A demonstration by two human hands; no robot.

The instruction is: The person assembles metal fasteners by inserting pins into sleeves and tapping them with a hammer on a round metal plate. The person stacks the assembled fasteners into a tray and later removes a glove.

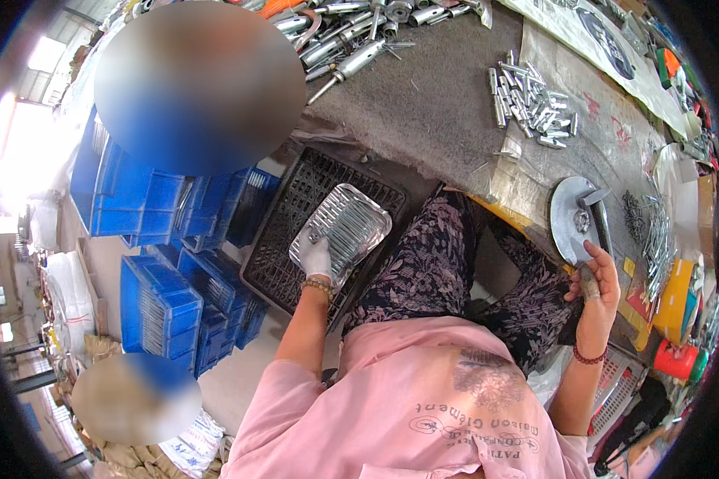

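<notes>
Silvery foil tray (345, 227) of metal rods, gripped by gloved left hand (316, 257).

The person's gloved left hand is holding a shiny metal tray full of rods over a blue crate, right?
Not quite. The head view shows the gloved left hand holding the shiny metal tray of rods over a black crate, not a blue one. The blue crates are stacked farther to the left.

Her left arm reaches out toward eleven o'clock, elbow slightly bent, bead bracelet at the wrist, the white-gloved left hand (317, 257) closed in a grip, knuckles up. The right forearm rises toward one o'clock, red bracelet at the wrist; the right hand (596, 277) is loosely open, fingers curled, thumb taped.
</notes>
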